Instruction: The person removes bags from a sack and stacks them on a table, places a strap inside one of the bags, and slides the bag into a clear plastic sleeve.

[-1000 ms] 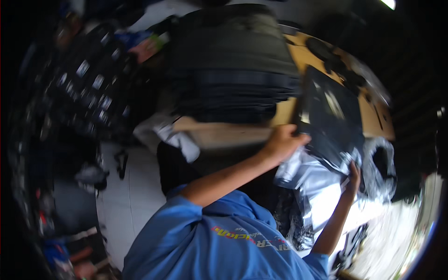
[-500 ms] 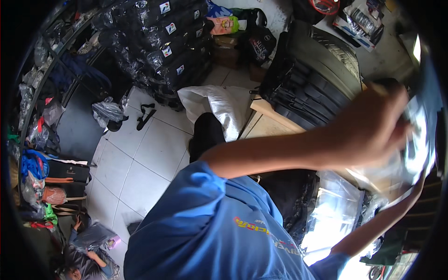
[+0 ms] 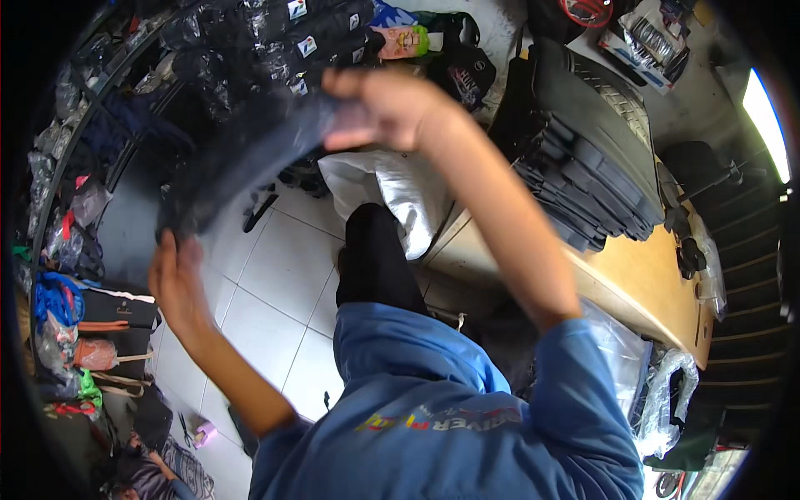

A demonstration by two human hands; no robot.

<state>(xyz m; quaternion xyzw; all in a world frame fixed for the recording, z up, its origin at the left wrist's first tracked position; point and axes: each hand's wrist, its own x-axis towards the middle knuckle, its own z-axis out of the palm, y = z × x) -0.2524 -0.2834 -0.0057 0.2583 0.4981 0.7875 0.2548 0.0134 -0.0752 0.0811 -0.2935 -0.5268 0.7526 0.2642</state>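
White tiled floor [image 3: 271,292]. Above it — one dark pack [image 3: 242,158], blurred, perhaps plastic-wrapped; left hand [image 3: 180,283] closed on near end, right hand [image 3: 387,108] gripping far end. Likely light, floppy, slippery — best held at both ends.

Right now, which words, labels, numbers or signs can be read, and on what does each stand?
Blue shirt: printed lettering, not copied here.
Black cap: too small to read fully.
White labels on black bags: too small to read.
Held dark item: blurred, no text readable.
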